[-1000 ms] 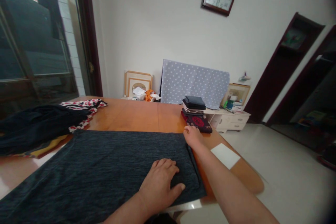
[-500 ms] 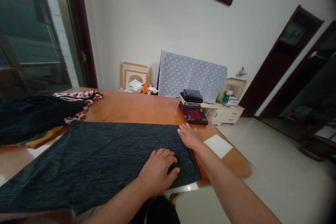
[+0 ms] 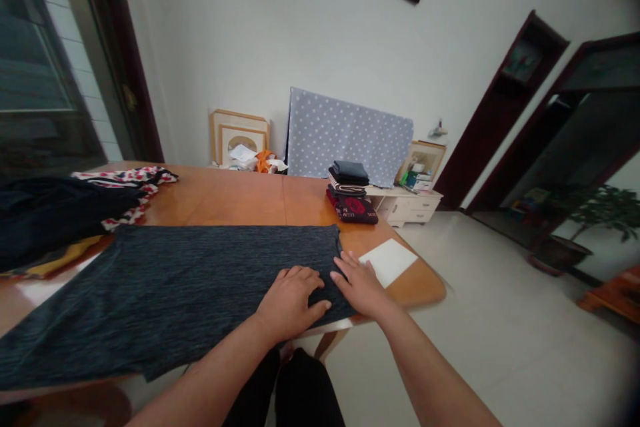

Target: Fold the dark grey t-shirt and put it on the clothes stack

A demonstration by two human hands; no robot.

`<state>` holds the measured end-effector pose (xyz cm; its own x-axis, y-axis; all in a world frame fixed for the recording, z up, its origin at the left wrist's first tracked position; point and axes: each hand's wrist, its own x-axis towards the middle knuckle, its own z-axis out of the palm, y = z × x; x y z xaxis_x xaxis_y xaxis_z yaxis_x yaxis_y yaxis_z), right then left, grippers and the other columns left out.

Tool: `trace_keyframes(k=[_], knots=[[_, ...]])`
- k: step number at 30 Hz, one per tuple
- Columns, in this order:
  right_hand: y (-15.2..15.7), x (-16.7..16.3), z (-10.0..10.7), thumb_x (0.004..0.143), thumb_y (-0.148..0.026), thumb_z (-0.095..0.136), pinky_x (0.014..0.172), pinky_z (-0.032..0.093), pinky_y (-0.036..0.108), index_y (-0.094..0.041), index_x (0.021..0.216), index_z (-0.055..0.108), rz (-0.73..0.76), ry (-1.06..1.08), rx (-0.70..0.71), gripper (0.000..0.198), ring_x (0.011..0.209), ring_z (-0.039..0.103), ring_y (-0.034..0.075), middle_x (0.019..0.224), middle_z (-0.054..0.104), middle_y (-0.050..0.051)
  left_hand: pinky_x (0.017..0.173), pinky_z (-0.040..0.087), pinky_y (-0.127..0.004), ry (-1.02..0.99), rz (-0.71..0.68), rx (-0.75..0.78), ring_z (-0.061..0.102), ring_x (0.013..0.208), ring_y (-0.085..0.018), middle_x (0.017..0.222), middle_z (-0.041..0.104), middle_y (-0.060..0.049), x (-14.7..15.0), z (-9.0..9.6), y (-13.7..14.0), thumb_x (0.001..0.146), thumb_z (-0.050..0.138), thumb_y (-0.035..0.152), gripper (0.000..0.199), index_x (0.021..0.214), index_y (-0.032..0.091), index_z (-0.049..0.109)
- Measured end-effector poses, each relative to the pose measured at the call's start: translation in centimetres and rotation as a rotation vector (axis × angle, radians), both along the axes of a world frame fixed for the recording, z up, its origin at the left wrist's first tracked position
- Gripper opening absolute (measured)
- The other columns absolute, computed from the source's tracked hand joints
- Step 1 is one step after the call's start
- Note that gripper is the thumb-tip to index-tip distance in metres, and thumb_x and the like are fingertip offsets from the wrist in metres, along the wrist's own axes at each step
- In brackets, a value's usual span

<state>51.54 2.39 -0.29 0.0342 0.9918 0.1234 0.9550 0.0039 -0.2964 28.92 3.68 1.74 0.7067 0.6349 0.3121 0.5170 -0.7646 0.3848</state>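
Note:
A dark blue-grey streaked garment lies spread flat along the near side of the wooden table. Its left end widens and reaches the near edge; whether it is a shirt or another kind I cannot tell. My left hand rests on the cloth near its right end, palm down with fingers stretched. Close by on the right, my right hand lies across the garment's right edge, fingers spread. Neither hand grips anything.
Folded clothes form a stack at the table's far right. A white sheet lies near the right corner. Loose dark clothes are heaped at the left, beside a red-and-white patterned cloth. Behind stands a white cabinet.
My right hand has slid toward me along the garment's right edge, from the far corner to about its middle. My left hand stays on the cloth. The view has turned slightly right.

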Motion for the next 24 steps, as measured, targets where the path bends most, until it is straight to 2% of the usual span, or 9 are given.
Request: trace_keyframes(k=[3,5,7,10,12,15,18,22,24], knots=[[-1.4,0.1,-0.3,0.098,-0.049,0.041,0.115,0.025,0.043,-0.024,0.143,0.050,-0.046,0.053,0.098,0.052,0.141,0.037,0.026,0.151,0.045,0.010,0.102,0.036,-0.043,0.009,0.007,0.026,0.052,0.121,-0.028,0.127,0.063,-0.007,0.1,-0.2,-0.1,0.087,0.061,0.044,0.033,0.114,0.025,0.067],[-2.0,0.6,0.1,0.098,-0.044,0.041,0.103,0.037,0.032,-0.022,0.130,0.060,-0.110,0.120,0.192,0.043,0.124,0.054,0.023,0.134,0.061,0.010,0.101,0.037,-0.043,0.012,0.011,0.043,0.051,0.121,-0.028,0.127,0.063,-0.007,0.2,-0.3,-0.1,0.088,0.059,0.044,0.032,0.113,0.025,0.067],[-2.6,1.4,0.8,0.098,-0.041,0.042,0.088,0.042,0.027,-0.022,0.110,0.068,-0.201,0.152,0.214,0.035,0.104,0.062,0.020,0.111,0.071,0.008,0.101,0.037,-0.042,0.022,0.016,0.048,0.051,0.120,-0.028,0.126,0.063,-0.007,0.2,-0.3,-0.2,0.089,0.059,0.043,0.031,0.113,0.025,0.067],[-4.0,2.0,1.4,0.095,-0.041,0.047,0.073,0.039,0.026,-0.022,0.088,0.069,-0.309,0.146,0.132,0.030,0.087,0.062,0.019,0.091,0.071,0.006,0.101,0.037,-0.042,0.044,0.022,0.041,0.052,0.120,-0.028,0.124,0.063,-0.007,0.3,0.2,-0.4,0.089,0.058,0.042,0.030,0.112,0.025,0.067],[-5.0,1.9,1.5,0.093,-0.045,0.049,0.066,0.036,0.026,-0.022,0.081,0.068,-0.306,0.150,0.070,0.032,0.079,0.060,0.018,0.085,0.070,0.005,0.100,0.038,-0.042,0.055,0.019,0.041,0.053,0.116,-0.028,0.119,0.064,-0.008,0.6,0.6,-0.8,0.089,0.057,0.042,0.030,0.112,0.025,0.068],[-6.1,1.1,1.2,0.088,-0.051,0.054,0.061,0.032,0.026,-0.022,0.076,0.066,-0.261,0.148,0.046,0.033,0.073,0.058,0.017,0.081,0.069,0.004,0.095,0.041,-0.041,0.059,0.003,0.048,0.055,0.110,-0.028,0.112,0.064,-0.008,1.7,1.1,-1.7,0.089,0.057,0.043,0.030,0.111,0.024,0.067],[-5.9,0.2,0.9,0.082,-0.044,0.060,0.059,0.031,0.025,-0.023,0.076,0.066,-0.258,0.175,0.049,0.022,0.071,0.057,0.016,0.078,0.068,0.001,0.092,0.043,-0.041,0.055,-0.004,0.053,0.055,0.106,-0.028,0.108,0.063,-0.009,3.3,0.9,-2.7,0.086,0.060,0.048,0.036,0.111,0.024,0.067],[-4.5,-0.4,0.4,0.078,-0.033,0.058,0.057,0.034,0.024,-0.022,0.068,0.064,-0.279,0.368,0.060,0.016,0.067,0.057,0.015,0.069,0.066,-0.001,0.091,0.044,-0.042,0.063,0.076,0.047,0.055,0.106,-0.030,0.108,0.061,-0.011,5.2,0.3,-3.3,0.080,0.063,0.057,0.045,0.108,0.021,0.065],[-3.8,-0.7,0.2,0.077,-0.034,0.058,0.057,0.037,0.023,-0.021,0.067,0.063,-0.262,0.531,0.094,0.017,0.066,0.057,0.014,0.067,0.065,-0.001,0.090,0.045,-0.041,0.080,0.133,0.035,0.056,0.106,-0.030,0.109,0.061,-0.011,5.7,0.2,-3.3,0.081,0.064,0.053,0.041,0.106,0.021,0.063]])
